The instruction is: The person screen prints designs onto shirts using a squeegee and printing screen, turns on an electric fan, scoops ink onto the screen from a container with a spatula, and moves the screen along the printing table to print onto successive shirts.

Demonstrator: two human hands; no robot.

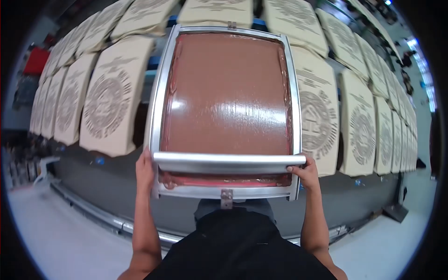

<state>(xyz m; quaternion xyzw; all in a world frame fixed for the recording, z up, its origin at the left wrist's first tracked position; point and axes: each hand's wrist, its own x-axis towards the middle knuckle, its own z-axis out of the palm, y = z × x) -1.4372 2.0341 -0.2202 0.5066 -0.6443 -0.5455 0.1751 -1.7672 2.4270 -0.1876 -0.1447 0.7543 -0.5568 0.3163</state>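
Observation:
A screen-printing frame [296,102] with silver metal rails lies in front of my body, its mesh coated with brown ink [224,74]. Across its near end rests a long silver squeegee [228,163], spanning from rail to rail. My left hand [144,171] is closed at the frame's left side, beside the squeegee's end; its fingertips are partly hidden. On the opposite side, my right hand [306,171] is closed around the frame's right edge, its thumb lying on the squeegee. Reddish ink shows along the mesh borders.
Rows of cream fabric pieces with brown circular prints, such as one at left [109,95] and one at right [317,112], lie on sloped boards on both sides and beyond. A metal rail [88,210] runs along the floor near me.

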